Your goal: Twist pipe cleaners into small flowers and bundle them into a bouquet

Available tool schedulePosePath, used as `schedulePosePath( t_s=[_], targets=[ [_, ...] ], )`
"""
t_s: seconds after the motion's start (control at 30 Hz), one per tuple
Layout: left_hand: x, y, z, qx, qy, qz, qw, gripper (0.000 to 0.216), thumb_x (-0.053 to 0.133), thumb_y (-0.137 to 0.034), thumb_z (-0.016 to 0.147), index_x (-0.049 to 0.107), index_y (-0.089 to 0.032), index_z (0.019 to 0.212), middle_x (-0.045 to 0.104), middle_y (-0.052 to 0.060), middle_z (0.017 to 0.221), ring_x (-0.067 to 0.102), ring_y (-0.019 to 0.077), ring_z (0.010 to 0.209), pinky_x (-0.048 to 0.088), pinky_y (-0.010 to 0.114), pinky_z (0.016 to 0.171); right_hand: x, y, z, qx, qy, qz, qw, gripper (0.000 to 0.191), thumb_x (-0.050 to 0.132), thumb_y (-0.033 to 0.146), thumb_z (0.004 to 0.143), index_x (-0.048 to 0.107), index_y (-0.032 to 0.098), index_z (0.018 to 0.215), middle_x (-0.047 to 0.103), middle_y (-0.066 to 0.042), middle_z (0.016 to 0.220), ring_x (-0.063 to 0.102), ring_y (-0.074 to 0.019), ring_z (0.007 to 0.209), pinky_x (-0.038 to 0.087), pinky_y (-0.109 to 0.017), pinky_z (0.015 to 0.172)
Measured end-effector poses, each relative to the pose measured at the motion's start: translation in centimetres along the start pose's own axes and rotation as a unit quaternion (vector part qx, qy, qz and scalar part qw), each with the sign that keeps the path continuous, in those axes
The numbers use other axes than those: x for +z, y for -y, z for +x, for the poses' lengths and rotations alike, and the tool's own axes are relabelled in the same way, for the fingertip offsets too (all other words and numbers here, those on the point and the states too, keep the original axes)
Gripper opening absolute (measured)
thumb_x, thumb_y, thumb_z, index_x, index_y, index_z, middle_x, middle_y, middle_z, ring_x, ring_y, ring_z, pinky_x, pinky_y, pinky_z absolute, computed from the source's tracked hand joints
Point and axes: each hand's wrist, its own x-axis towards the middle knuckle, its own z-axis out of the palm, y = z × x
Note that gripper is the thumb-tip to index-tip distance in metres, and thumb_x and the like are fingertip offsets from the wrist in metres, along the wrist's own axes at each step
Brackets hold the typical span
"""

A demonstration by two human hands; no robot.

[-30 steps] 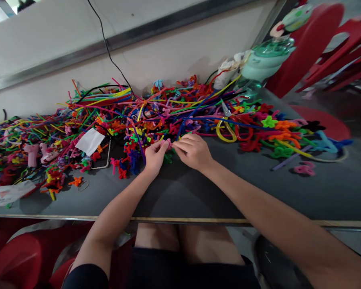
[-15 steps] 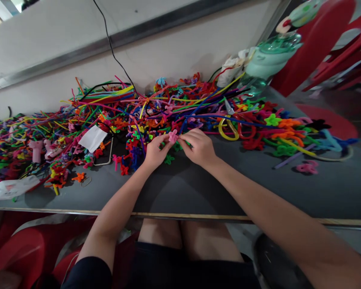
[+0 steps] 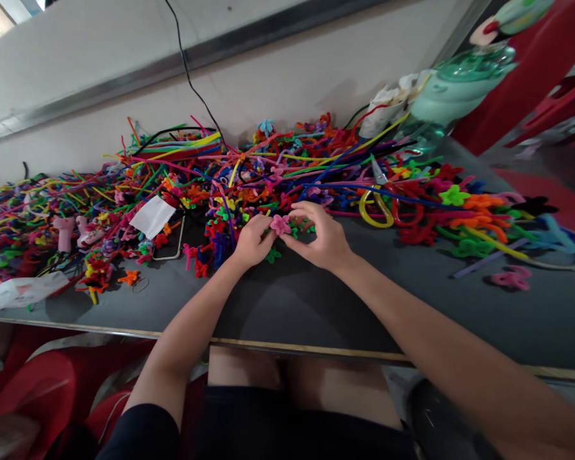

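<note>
A small pink pipe-cleaner flower (image 3: 280, 224) is pinched in my left hand (image 3: 255, 243), just above the dark table. My right hand (image 3: 324, 237) is beside it on the right, thumb and forefinger spread apart in a curve, the thumb tip close to the petals. Whether that thumb touches the flower I cannot tell. Under and behind my hands lie green pipe-cleaner pieces (image 3: 273, 254). A broad heap of coloured pipe cleaners (image 3: 206, 172) spreads behind them.
Scissors with a yellow handle (image 3: 376, 207) lie right of my hands. A phone (image 3: 177, 243) sits partly under white paper (image 3: 153, 217) on the left. A pink twisted loop (image 3: 512, 277) is far right. Behind stand a paper-filled cup (image 3: 378, 115) and a green bottle (image 3: 441, 96).
My right thumb and forefinger have parted from their pinch at the flower. The flower now faces up more fully in my left fingers. The view has shifted slightly.
</note>
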Motion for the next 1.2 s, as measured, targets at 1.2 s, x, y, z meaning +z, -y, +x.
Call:
schedulePosePath(
  t_s=[1.2],
  targets=[
    [0.5,0.6,-0.3,0.048,-0.016,0.059,0.997,0.037,0.033,-0.041,0.098,0.059,-0.019,0.084,0.064,0.01,0.087,0.057,0.019,0.084,0.047,0.035,0.078,0.6,0.7,-0.4,0.152,-0.009,0.155,0.976,0.017,0.074,0.035,0.076,0.076,0.02,0.084,0.076,-0.004,0.081,0.071,-0.0196,0.068,0.057,-0.033,0.064]
  ],
)
